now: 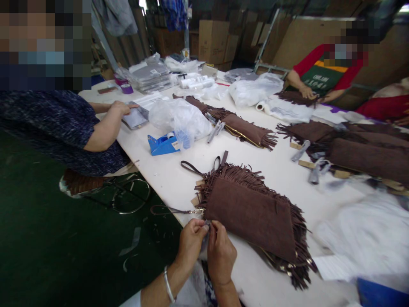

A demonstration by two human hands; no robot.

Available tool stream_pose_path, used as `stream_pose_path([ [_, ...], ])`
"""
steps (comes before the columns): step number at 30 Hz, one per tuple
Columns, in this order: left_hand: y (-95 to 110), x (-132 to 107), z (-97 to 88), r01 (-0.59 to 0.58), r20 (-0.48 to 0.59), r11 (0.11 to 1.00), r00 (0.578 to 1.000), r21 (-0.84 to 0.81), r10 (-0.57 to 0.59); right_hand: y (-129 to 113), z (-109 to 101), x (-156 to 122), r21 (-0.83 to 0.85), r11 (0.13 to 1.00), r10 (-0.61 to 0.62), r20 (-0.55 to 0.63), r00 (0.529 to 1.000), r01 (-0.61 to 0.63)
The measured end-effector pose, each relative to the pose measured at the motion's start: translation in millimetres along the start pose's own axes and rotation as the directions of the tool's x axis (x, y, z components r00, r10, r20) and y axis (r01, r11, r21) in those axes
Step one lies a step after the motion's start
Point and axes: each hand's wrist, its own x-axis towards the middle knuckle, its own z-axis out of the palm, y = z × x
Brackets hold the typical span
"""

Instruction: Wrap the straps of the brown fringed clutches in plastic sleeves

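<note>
A stack of brown suede fringed clutch bags (249, 213) lies at the near edge of the table, with wrist straps trailing off its left end. Just in front of its left corner, my left hand (191, 238) is closed in a pinch, a silver bangle on the wrist. Close beside it, my right hand (221, 253) pinches too, fingertips almost meeting those of the left. Between them shows a small greyish, plastic-looking piece (207, 223), partly hidden by the fingers; its kind is not clear. A brown wrist strap (171, 209) with a gold clasp lies just beyond my left hand.
A blue tape dispenser (162, 145) and clear plastic bags (179, 115) lie farther up the white table (153, 170). More fringed bags (367, 149) are piled at right, near white plastic wrapping (370, 234). One co-worker stands at left; others work across the table.
</note>
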Motion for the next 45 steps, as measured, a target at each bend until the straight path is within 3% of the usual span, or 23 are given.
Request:
stream_pose_path([
  [3,3,2,7.0,0.014,-0.020,1.000,1.000,-0.024,-0.015,-1,-4,-5,0.264,0.941,0.209,0.029,0.977,-0.209],
  [6,5,2,11.1,0.038,-0.061,0.999,0.997,0.009,-0.037,-2,-9,-12,0.468,0.761,0.437,0.140,0.889,-0.448],
  [9,6,1,12.5,0.011,-0.105,0.997,0.994,0.081,-0.002,-7,-10,-12,0.562,0.617,0.515,0.240,0.823,-0.551],
  [12,6,0,12.1,-0.029,-0.101,0.991,0.994,0.132,0.042,-11,-7,-6,0.577,0.576,0.541,0.261,0.799,-0.579],
  [18,0,4,10.4,-0.081,-0.064,0.975,0.993,0.208,0.097,-8,-3,3,0.524,0.650,0.525,0.215,0.824,-0.551],
  [24,-6,6,10.5,-0.043,-0.123,0.971,0.990,0.236,0.073,-9,-3,3,0.499,0.699,0.505,0.163,0.848,-0.512],
  [33,-8,8,10.8,-0.015,-0.078,0.986,0.997,0.165,0.028,-11,0,0,0.440,0.794,0.405,0.135,0.904,-0.421],
  [40,-4,-1,9.5,-0.188,0.005,0.923,0.980,0.335,0.198,-10,-1,-4,0.371,0.864,0.319,0.120,0.940,-0.341],
  [45,3,-11,6.2,-0.259,0.096,0.828,0.965,0.497,0.245,-15,-4,-1,0.347,0.888,0.291,0.088,0.953,-0.303],
])
